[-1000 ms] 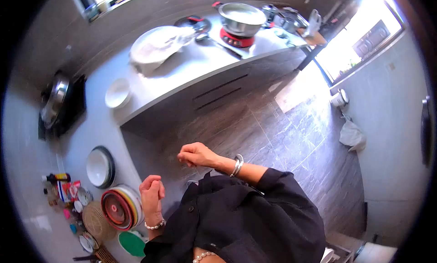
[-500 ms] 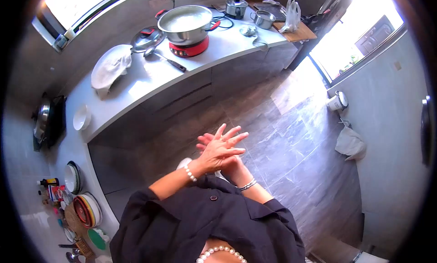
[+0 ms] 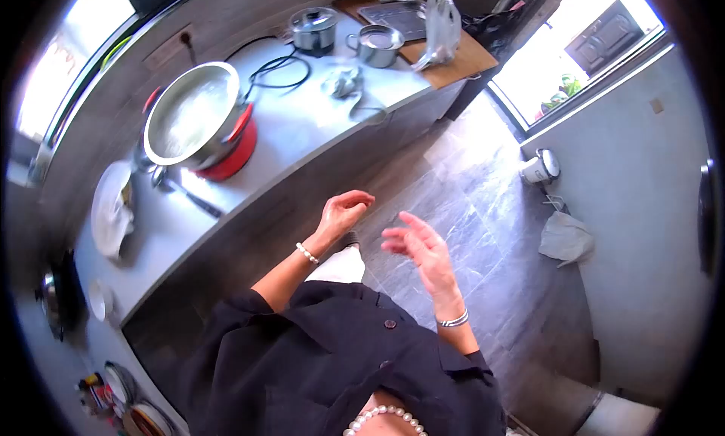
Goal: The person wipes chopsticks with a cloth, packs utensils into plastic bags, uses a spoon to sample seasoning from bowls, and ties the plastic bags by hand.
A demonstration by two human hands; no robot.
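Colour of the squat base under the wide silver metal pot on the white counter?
Red. The squat base shows best in the head view.

Daylight is admitted through the overexposed doorway (image 3: 541, 67) and window (image 3: 72, 70), glare is cast on the countertop (image 3: 291, 130) and floor tiles (image 3: 487, 198), cabinet fronts (image 3: 340, 164) are left in shadow, and the bowed, fisheye-distorted edges are blackened.

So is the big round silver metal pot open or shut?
Open: nothing covers the top of the pot, and its pale inside shows.
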